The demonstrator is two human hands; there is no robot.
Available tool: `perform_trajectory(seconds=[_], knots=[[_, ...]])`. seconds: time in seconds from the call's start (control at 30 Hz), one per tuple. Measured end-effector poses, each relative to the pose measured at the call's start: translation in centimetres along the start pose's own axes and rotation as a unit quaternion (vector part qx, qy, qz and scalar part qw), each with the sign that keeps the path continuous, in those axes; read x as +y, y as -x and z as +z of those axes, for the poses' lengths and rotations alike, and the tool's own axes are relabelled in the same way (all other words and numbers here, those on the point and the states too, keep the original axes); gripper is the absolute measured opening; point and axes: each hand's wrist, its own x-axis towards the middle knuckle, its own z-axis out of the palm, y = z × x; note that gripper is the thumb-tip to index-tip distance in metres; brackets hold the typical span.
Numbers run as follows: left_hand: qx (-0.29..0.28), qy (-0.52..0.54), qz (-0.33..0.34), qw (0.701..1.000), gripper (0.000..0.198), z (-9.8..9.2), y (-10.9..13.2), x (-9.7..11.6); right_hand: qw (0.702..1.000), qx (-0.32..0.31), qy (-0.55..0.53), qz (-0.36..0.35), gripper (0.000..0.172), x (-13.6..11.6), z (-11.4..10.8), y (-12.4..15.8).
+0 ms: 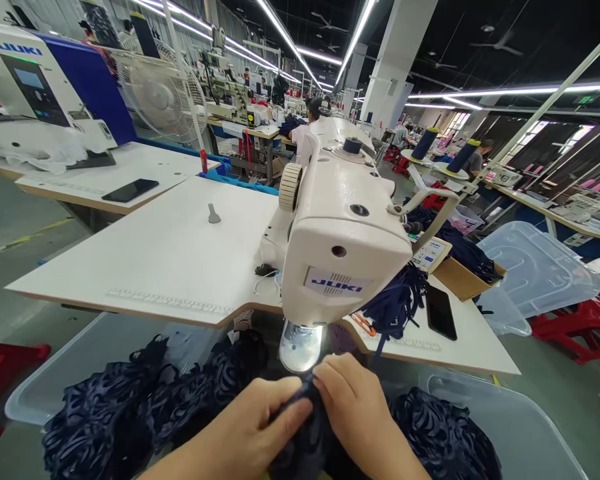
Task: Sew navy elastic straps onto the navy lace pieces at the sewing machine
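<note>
Dark navy fabric (300,450) is pinched tight in the left hand (260,420) and the right hand (353,403), just before the cream JUKI sewing machine (350,247). A black rectangular phone (441,312) is borne by the white ruler-marked tabletop (175,247); clear plastic bins (525,410) are heaped with navy strips (103,417), and other machines (225,93) are lit beyond by long white ceiling lights (283,30).

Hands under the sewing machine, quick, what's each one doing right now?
Left hand: closed, pinching the dark blue cloth between thumb and fingers.
Right hand: closed, fingers bent, gripping the same cloth.
</note>
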Motion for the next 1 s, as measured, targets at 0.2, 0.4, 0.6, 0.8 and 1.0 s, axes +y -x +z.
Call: perform_trajectory(seconds=[0.2,0.4,0.6,0.8,1.0], knots=[[0.332,-0.335,0.044,0.881,0.027,-0.7,-0.8,-2.7,0.989,-0.002,0.138,0.052,0.017,1.5,3.5,-1.6],[0.281,-0.407,0.235,0.837,0.04,0.4,-1.3,-4.0,0.986,-0.002,-0.043,0.162,0.021,2.0,3.4,0.1],[0.292,-0.406,0.175,0.848,0.033,1.5,-1.7,-3.5,0.907,0.038,-0.239,0.343,0.009,2.6,3.8,-0.4],[0.306,-0.447,0.15,0.827,0.035,1.8,-2.4,-3.1,0.895,0.041,-0.227,0.381,0.012,3.0,4.3,-1.3],[0.31,-0.46,0.147,0.819,0.036,1.8,-2.5,-2.5,0.895,0.028,-0.216,0.389,0.013,3.2,4.4,-1.3]])
